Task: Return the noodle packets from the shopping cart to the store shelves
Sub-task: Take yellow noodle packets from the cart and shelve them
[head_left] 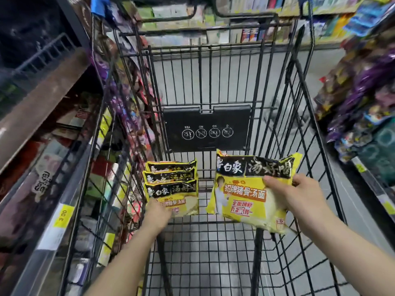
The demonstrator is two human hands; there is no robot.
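The right hand (299, 195) grips one packet (252, 189) lifted at centre right. The left hand (157, 212) reaches the stack (172, 184) of three in the cart (205, 253); its fingers are hidden, grip unclear. Four packets remain, I judge. Shelves (42, 146) at left are blurred.

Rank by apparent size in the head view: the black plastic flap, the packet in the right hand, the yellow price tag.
1. Black plastic flap and held packet: alike; the packet is nearer, so unranked.
2. Yellow price tag: smallest.
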